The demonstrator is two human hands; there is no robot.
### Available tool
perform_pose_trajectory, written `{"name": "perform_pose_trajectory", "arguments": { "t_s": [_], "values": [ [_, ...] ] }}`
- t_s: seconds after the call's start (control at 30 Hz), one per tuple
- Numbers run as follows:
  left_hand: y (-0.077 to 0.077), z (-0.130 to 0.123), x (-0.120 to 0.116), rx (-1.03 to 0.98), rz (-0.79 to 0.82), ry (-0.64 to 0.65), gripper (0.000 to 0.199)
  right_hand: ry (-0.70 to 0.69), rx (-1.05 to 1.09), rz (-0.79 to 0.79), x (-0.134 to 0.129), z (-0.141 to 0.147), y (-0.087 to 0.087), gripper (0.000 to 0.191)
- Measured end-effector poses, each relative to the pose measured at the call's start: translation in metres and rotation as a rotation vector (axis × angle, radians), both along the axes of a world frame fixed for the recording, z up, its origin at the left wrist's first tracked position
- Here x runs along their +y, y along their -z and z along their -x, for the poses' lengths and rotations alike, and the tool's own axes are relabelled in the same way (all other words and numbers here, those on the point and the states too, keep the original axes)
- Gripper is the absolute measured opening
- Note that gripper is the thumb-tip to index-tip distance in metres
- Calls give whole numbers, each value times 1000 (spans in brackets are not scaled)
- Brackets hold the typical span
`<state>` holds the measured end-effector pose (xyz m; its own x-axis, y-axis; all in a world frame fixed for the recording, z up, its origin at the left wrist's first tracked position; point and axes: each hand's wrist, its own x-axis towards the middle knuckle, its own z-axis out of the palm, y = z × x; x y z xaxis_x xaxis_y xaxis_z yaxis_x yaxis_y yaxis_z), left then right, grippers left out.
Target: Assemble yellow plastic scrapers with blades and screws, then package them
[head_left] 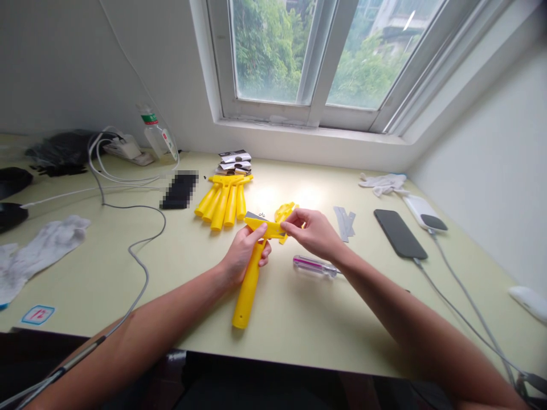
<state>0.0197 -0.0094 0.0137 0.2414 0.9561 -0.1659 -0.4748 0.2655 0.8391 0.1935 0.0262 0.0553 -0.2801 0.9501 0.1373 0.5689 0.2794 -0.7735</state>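
Observation:
My left hand [245, 253] is wrapped round the neck of a yellow scraper [249, 285], its handle hanging down toward the table's front edge. A grey metal blade [256, 217] shows along the scraper's head. At the head's right end, the thumb and fingers of my right hand [310, 229] pinch the scraper. Behind it lie small yellow parts [285, 212], partly hidden by my right hand, and tiny metal pieces [262, 214]. Several yellow scraper handles [220, 208] lie fanned out at the back left. A clear screwdriver [315, 266] rests below my right wrist.
Loose grey blades [344, 222] lie right of my right hand, with a black phone [400, 234] and white power bank [425, 214] beyond. Stacked packets [234, 162], a bottle [160, 139], cables and a white glove [43, 250] are at the back and left of the table [171, 307].

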Motion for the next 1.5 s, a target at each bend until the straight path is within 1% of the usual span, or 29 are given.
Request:
{"name": "perform_pose_trajectory", "arguments": {
  "t_s": [0.07, 0.13, 0.33, 0.43, 0.6, 0.7, 0.87, 1.03, 1.1, 1.2, 1.27, 1.4, 1.5],
  "values": [
    [0, -1, 0, 12, -2, 6, 29, 6, -37, -33, -1, 0, -1, 18],
    [0, -2, 1, 18, -7, 14, 29, -1, -37, -25, -1, 0, -1, 20],
    [-1, -1, 0, 4, -17, 24, 29, 3, 116, 27, -1, 0, -3, 23],
    [-1, -1, -1, -4, -17, 23, 29, 16, 136, 45, -4, 2, -4, 23],
    [0, -1, -1, 3, -10, 20, 28, 40, 5, -2, -9, 5, 1, 25],
    [-1, -2, -1, 15, -11, 20, 28, 14, -70, -23, -9, 5, 2, 26],
    [-3, -2, -2, 29, -15, 22, 26, -1, -130, -101, -9, 4, 1, 24],
    [-3, -2, -2, 41, -22, 16, 28, 0, -123, -182, -7, 4, 1, 15],
    [-3, -2, -2, 43, -23, 16, 28, -28, -79, -158, -5, 4, 3, 16],
    [-3, -2, -2, 39, -28, 18, 28, -79, -5, -47, -3, 3, 6, 20],
    [-3, -3, -2, 32, -24, 12, 28, -97, 8, -4, -1, 3, 6, 20],
    [-4, -4, -2, 37, -9, -5, 31, -117, -17, -22, -2, 3, 4, 15],
    [-6, -6, -3, 47, -6, -17, 34, -114, -8, -28, -3, 4, 2, 16]
  ]
}}
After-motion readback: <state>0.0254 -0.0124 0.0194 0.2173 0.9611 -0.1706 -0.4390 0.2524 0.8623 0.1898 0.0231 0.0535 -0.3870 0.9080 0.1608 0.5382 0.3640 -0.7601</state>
